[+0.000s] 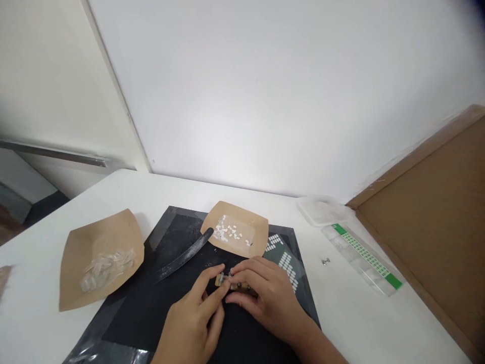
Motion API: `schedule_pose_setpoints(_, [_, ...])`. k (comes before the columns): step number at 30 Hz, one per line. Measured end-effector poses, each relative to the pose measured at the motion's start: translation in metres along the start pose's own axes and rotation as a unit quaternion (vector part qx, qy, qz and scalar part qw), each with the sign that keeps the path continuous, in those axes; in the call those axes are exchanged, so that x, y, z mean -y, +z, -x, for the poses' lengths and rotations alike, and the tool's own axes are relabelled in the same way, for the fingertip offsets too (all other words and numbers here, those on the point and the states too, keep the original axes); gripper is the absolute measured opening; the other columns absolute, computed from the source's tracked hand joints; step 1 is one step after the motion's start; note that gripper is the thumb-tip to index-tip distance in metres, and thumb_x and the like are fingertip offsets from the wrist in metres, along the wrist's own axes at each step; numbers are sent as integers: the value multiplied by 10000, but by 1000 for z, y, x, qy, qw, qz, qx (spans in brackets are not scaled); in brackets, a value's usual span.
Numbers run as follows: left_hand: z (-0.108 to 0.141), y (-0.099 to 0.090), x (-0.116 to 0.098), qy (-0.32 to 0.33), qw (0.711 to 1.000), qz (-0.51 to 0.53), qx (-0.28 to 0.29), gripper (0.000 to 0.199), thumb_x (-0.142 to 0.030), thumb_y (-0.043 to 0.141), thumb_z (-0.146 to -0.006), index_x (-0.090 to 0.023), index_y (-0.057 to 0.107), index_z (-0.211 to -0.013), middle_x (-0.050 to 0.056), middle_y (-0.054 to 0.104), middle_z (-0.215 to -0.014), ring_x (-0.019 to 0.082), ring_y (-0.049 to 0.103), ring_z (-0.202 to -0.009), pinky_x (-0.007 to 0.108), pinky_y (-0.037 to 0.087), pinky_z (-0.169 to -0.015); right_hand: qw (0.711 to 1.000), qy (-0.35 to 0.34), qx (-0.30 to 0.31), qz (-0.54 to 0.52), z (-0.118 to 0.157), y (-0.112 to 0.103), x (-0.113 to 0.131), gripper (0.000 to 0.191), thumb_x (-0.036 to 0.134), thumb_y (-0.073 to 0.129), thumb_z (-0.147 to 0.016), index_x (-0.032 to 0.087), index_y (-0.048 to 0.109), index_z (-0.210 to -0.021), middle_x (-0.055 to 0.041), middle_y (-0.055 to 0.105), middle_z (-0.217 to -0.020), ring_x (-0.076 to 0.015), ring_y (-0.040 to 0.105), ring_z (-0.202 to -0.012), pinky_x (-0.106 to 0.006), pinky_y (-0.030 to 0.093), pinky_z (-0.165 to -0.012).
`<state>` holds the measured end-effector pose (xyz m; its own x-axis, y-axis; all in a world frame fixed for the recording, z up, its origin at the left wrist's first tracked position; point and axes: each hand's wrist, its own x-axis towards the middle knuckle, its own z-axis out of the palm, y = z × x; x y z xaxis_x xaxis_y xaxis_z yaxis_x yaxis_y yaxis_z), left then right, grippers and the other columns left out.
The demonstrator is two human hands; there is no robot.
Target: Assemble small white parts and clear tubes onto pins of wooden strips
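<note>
A small brass-coloured fixture (219,279) with dark round screw heads is held between my hands, low over a black mat (151,313). My left hand (195,316) has its fingertips closed about the fixture's left end. My right hand (267,290) grips the right part, thumb below and fingers on top, covering much of it. A tiny clear piece (230,273) shows at the fingertips, too small to name. Just beyond my left hand lies a curved black nail file (184,257) with white dust on it, its upper end at a paper tray (259,225).
That tray holds small white pieces (223,228). A larger paper tray (71,258) at left holds clear nail tips (108,268). A green sheet with white ovals (299,268) lies right. Beyond are a clear green-labelled case (364,260), small metal pieces (326,261) and a cardboard panel (428,222).
</note>
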<state>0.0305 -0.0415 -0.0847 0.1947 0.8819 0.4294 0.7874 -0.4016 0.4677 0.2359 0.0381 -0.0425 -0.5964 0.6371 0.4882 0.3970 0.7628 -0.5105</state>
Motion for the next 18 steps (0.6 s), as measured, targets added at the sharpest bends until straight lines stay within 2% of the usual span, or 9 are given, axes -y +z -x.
schedule_pose_setpoints(5, [-4,-1,3,-17,998,40,-36,507,-124,509,-990,-251,574,-1477,117,639,-1410,201,723,-1162,281,618,-977,1000,-5,2,-2,-1,1,-2,143,352,764,-961,230,710,-910,-49,783,-1028,-196,740,-938,-325,566,-835])
schedule_pose_setpoints(7, [-5,-1,4,-24,998,50,-42,466,-141,520,-993,-244,606,-1439,110,660,-1376,207,716,-1184,279,614,-987,1000,-13,1,2,-1,1,-4,126,344,764,-962,231,711,-946,-46,784,-1044,-196,740,-950,-326,564,-840])
schedule_pose_setpoints(12, [-6,-2,4,-58,994,79,-39,414,-153,530,-992,-233,636,-1384,108,689,-1303,162,765,-910,225,643,-809,999,-35,20,18,0,2,-7,144,353,762,-966,230,718,-1025,-45,782,-1079,-200,731,-975,-336,562,-853])
schedule_pose_setpoints(15, [-7,-4,2,-64,993,96,-36,422,-154,531,-991,-235,617,-1396,102,696,-1268,113,721,-704,217,637,-729,998,-43,36,43,-2,2,-7,104,323,727,-992,221,720,-969,-45,777,-1067,-202,720,-946,-339,558,-828])
schedule_pose_setpoints(18, [-8,-5,1,-73,991,103,-36,439,-158,538,-988,-245,602,-1413,90,702,-1249,96,689,-629,217,632,-696,996,-43,50,68,-5,0,-4,169,309,685,-1018,211,697,-881,-46,763,-1034,-194,698,-915,-329,550,-797])
